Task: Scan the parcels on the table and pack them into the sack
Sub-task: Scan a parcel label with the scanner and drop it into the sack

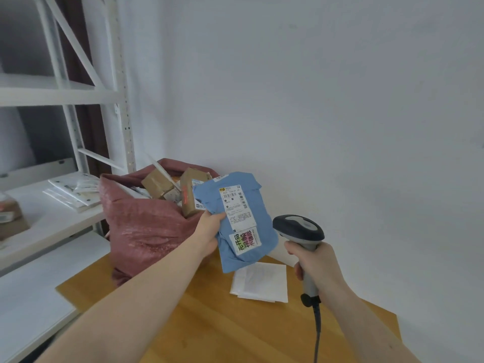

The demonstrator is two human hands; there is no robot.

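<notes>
The parcel (235, 221), a blue mailer, is up off the worktop (209, 323) in your left hand (209, 229), grip pinching its left edge, label toward you. Your right hand (317, 268) has its grip wrapped round the scanner (298, 229), just beside the mailer. A white packet (262, 281) lies on the worktop below. Beyond, the red sack (141, 226) stands holding boxes (170, 187).

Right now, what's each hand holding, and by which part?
The left hand grips the blue parcel by its left edge, thumb on the front. The right hand grips the scanner by its handle.
</notes>
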